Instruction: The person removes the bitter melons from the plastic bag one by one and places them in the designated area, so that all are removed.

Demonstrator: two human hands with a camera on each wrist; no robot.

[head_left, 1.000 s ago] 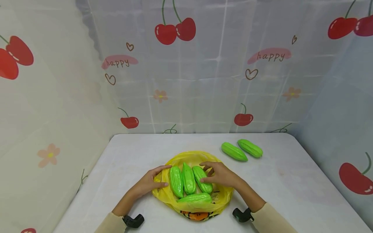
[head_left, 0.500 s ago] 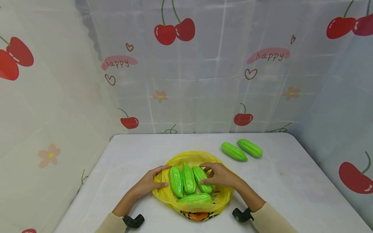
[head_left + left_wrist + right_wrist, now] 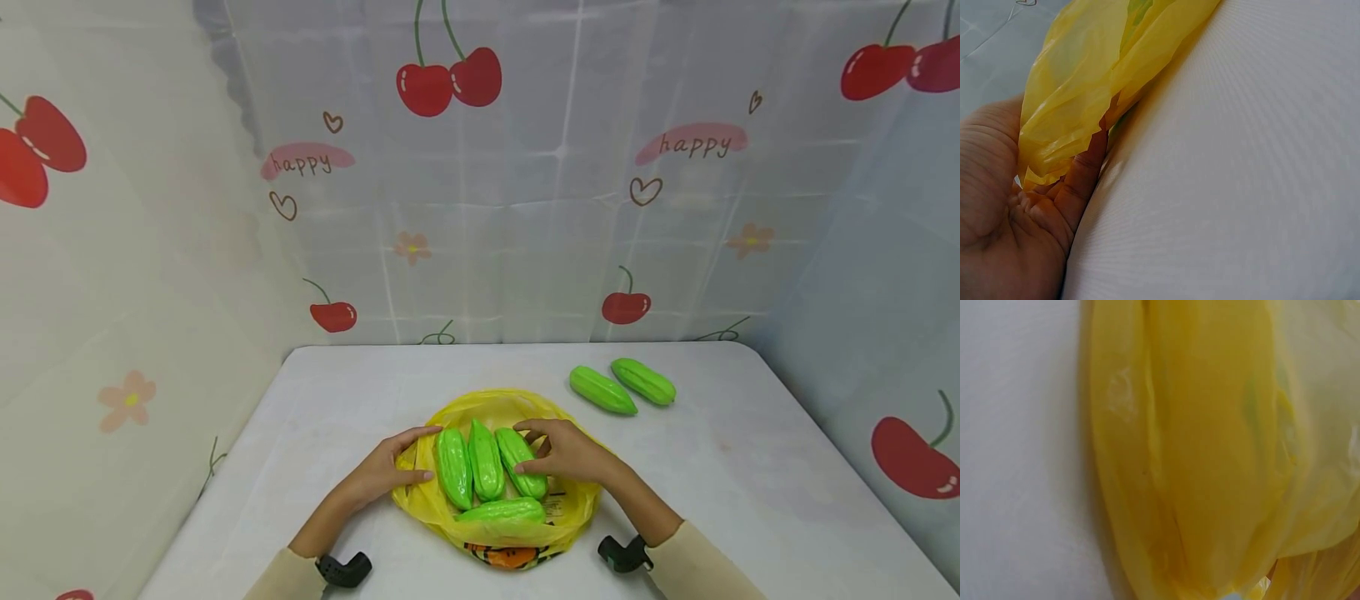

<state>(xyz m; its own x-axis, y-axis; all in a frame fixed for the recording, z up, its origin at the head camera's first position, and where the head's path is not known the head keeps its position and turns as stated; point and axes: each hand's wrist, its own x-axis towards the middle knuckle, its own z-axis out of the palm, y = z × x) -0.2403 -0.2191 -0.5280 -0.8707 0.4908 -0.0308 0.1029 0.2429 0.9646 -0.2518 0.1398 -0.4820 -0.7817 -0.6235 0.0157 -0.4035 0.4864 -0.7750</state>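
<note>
A yellow plastic bag (image 3: 566, 512) lies spread wide in the middle of the white table, with several shiny green, ridged cucumbers inside. Three stand side by side, and another cucumber (image 3: 502, 511) lies crosswise in front of them. My left hand (image 3: 386, 462) holds the bag's left edge; in the left wrist view the yellow film (image 3: 1072, 106) runs between thumb and fingers. My right hand (image 3: 566, 450) reaches over the bag's right rim and grips the rightmost cucumber (image 3: 517, 454), thumb on its face, fingers bent at its upper end. The right wrist view shows mostly yellow film (image 3: 1204, 456).
Two more green cucumbers, one nearer (image 3: 602, 390) and one farther (image 3: 643, 382), lie on the white table (image 3: 720, 467) behind and right of the bag. A cherry-printed curtain (image 3: 517, 208) rises along the table's back edge, with similar sheets at both sides.
</note>
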